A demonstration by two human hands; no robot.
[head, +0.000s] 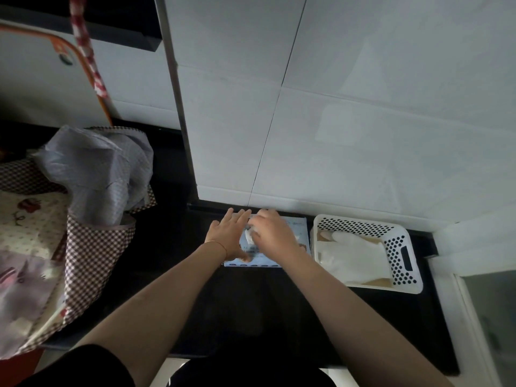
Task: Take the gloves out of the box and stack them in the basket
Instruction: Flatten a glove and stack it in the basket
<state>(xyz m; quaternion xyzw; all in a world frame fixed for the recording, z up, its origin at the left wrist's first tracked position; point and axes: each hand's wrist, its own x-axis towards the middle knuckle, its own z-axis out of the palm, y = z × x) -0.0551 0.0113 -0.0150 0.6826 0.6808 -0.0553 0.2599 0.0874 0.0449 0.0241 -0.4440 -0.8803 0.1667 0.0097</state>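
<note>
At nine o'clock of us a checked cloth bag (92,247) slumps on the dark counter (251,303). Moving right, our left hand (230,234) lies flat, fingers straight, pressing the glove box (300,227) down at twelve o'clock. Just beside it our right hand (272,231) curls over the box's opening, fingertips pinching a bit of white glove (248,236) that pokes up there. At two o'clock, just right of the box, sits the white perforated basket (402,247), with a glove already laid inside (354,258), its long axis running roughly eleven to five. The basket lies rightward of the pinch, so we judge the right hand, being nearer, should carry across.
</note>
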